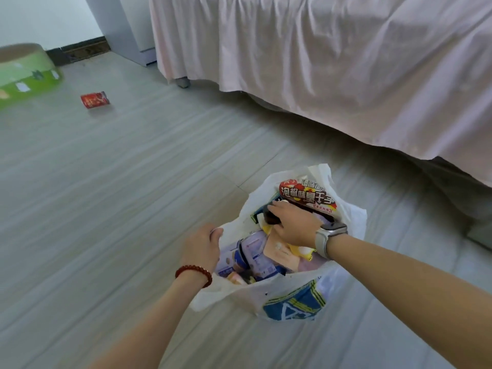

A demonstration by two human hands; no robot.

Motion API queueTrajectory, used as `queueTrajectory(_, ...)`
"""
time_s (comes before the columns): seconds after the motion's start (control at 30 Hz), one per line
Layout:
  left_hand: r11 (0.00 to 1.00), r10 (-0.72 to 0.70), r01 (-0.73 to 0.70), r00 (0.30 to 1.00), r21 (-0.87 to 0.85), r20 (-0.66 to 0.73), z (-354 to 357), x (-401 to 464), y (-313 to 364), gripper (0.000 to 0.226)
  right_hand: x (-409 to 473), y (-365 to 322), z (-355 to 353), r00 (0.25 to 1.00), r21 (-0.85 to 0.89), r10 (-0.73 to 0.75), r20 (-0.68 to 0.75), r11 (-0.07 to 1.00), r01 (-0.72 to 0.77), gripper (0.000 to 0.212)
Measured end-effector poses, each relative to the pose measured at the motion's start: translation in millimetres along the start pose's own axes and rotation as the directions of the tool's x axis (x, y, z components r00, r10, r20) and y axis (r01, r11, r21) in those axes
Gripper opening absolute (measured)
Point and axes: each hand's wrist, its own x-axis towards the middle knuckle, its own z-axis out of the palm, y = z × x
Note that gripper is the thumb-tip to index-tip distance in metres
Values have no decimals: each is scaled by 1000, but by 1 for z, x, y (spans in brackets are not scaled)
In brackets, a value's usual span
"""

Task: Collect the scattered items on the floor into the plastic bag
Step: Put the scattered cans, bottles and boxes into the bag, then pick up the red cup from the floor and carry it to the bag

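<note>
Here, plastic bag (290, 294) crammed with packets, left hand (203, 246) pinching rim, right hand (292, 222) gripping dark item (271, 218).

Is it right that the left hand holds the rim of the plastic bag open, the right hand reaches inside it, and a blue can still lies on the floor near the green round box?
Not quite: the can is red, not blue. The head view shows it on the floor beside the green round box, while the left hand holds the plastic bag rim and the right hand reaches inside.
</note>
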Motion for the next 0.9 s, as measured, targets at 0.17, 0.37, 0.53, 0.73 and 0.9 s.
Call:
queueTrajectory(0.17,993,-92,84,991,87,96,-26,6,20,31,-27,-9,-17,998,-46,-59,31,997,61,49)
queueTrajectory(0.37,952,-264,223,945,211,194,-59,-9,47,20,-68,-31,-37,997,-33,53,53,998,-51,46)
queueTrajectory(0.53,926,-362,308,888,219,283,-91,-34,76,29,-97,-48,-67,981,-128,191,43,974,-184,51)
queueTrajectory(0.73,921,-373,383,919,-69,123,-109,-48,111,23,-114,-35,-105,948,-90,298,114,953,-289,52)
queueTrajectory(0.9,909,-396,417,863,1,315,-101,-53,109,24,-125,-47,-106,941,-89,287,180,957,-275,49)
